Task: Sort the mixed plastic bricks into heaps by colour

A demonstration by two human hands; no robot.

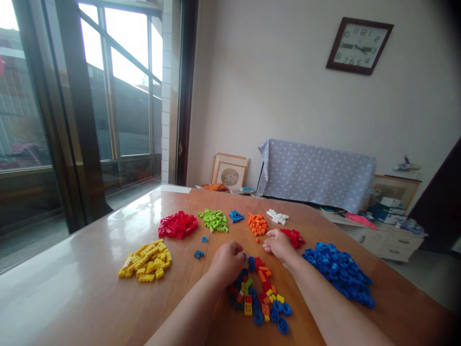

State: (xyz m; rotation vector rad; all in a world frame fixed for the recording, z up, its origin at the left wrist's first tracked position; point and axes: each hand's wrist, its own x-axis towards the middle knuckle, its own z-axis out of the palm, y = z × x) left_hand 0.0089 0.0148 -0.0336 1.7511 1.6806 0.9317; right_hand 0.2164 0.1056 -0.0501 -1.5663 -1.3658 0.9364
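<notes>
My left hand (227, 263) is closed, fingers curled in, at the left edge of a mixed heap of toy bricks (248, 307). A bit of blue shows by its fingertips, but what it grips is hidden. Fingers apart, my right hand (279, 245) reaches over the table between the orange brick pile (257, 224) and the smaller red pile (293, 237). One small orange brick (258, 240) lies just left of its fingertips. Below both hands, the mixed heap holds blue round pieces (283, 326) with red, orange, yellow and green bricks.
Around the glossy wooden table (90, 283) lie a yellow pile (146, 261), a large red pile (178, 224), lime bricks (213, 220), blue bricks (236, 216), white bricks (277, 216) and a big blue pile (336, 271). Loose teal bricks (199, 254) lie left of centre.
</notes>
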